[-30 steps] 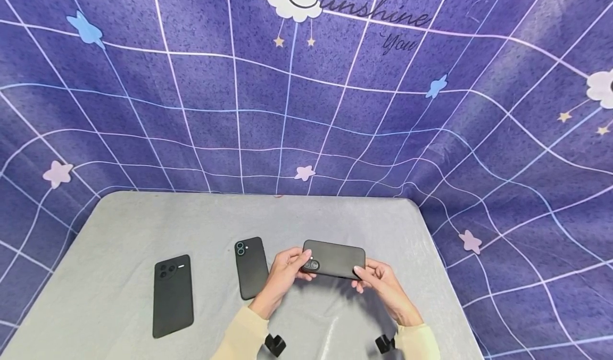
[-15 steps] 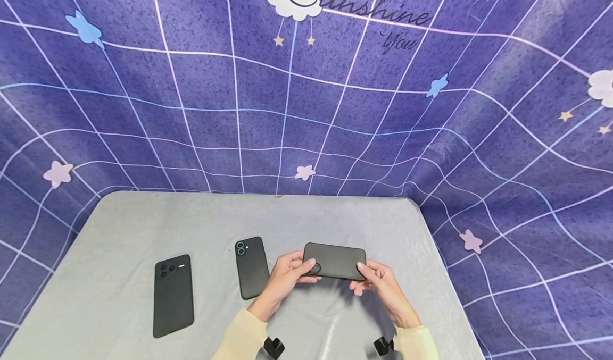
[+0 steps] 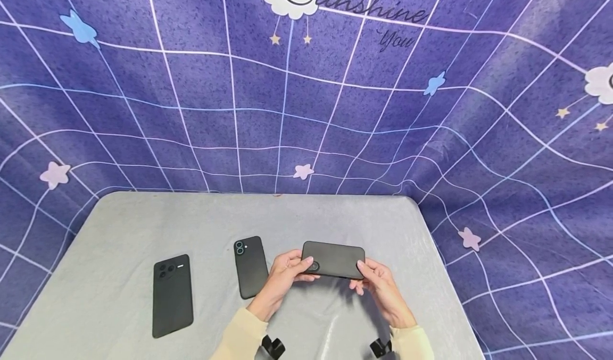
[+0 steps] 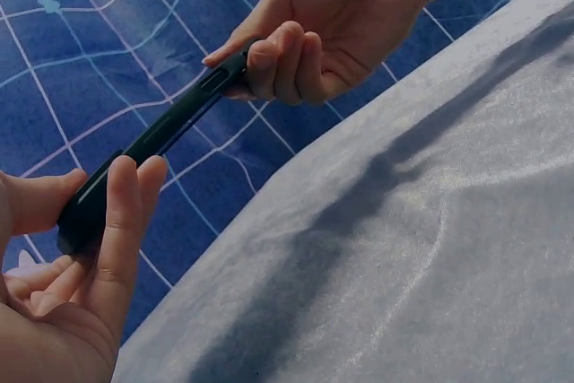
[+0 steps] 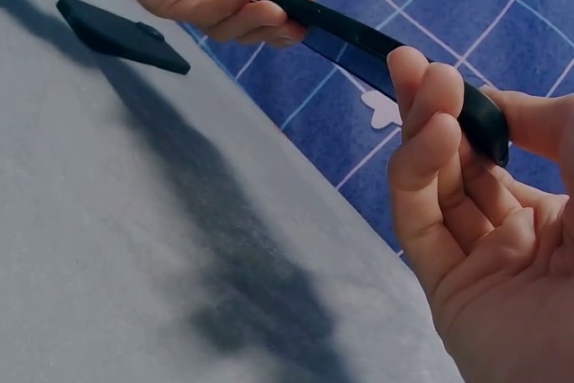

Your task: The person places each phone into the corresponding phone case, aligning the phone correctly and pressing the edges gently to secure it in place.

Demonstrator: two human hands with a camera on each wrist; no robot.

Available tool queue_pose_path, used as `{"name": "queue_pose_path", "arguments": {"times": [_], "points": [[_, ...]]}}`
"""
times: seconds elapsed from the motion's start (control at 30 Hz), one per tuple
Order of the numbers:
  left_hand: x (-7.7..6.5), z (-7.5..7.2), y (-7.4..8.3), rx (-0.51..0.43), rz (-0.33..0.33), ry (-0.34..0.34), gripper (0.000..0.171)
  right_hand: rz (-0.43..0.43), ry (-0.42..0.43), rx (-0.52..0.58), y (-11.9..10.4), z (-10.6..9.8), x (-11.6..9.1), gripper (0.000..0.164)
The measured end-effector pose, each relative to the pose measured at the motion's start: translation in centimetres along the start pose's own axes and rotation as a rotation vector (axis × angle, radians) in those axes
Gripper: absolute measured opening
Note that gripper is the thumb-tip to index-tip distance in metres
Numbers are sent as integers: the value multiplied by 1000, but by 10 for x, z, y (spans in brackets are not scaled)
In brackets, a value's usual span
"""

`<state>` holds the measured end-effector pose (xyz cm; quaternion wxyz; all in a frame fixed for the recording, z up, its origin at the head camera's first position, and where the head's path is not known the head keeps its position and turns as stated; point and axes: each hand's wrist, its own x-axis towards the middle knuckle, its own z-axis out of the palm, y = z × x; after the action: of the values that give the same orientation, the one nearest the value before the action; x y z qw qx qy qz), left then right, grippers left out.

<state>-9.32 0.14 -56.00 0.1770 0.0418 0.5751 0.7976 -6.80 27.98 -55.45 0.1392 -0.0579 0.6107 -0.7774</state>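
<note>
Both hands hold a black smartphone sideways above the table, its back with the camera bump turned up toward the head view. My left hand pinches the camera end, thumb on the back and fingers underneath. At the other end my right hand grips the phone between thumb and curled fingers. Both wrist views show the phone edge-on, raised off the cloth. Just left of my left hand lies a second black phone with teal-ringed lenses, back up. Its screen side is hidden.
A larger black phone lies back up farther left. Grey cloth covers the table. A purple-blue grid-patterned curtain stands behind the table and along its right side. Small black wrist mounts sit under the sleeves.
Over the last second the held phone tilted slightly and my left thumb slid onto the camera bump. My right thumb moved up along the phone's end. The phones on the table stayed put.
</note>
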Motion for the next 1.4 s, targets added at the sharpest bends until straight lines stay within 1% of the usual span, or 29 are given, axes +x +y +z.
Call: {"name": "queue_pose_path", "arguments": {"times": [0.23, 0.47, 0.6, 0.73, 0.9, 1.0, 1.2, 1.4], "points": [[1, -2, 0, -24, -2, -16, 26, -23, -4, 48, 4, 1, 2, 26], [1, -4, -1, -30, -7, -14, 32, -32, -11, 93, 8, 2, 2, 28], [1, -3, -2, -50, -3, 5, 33, -10, 5, 83, 8, 3, 3, 28], [1, -1, -2, -65, 2, 22, 32, 22, -3, 58, 6, 3, 3, 29], [1, 0, -1, -63, 16, 32, 30, 40, -44, 16, 3, 1, 1, 25], [0, 0, 0, -57, 19, 34, 29, 47, -74, 2, 1, 0, 0, 27], [0, 1, -2, -60, -1, 39, 29, 37, -114, 21, 3, 0, 1, 33], [1, 1, -2, -51, -8, 33, 28, 23, -113, 7, 3, -1, 0, 33]]}}
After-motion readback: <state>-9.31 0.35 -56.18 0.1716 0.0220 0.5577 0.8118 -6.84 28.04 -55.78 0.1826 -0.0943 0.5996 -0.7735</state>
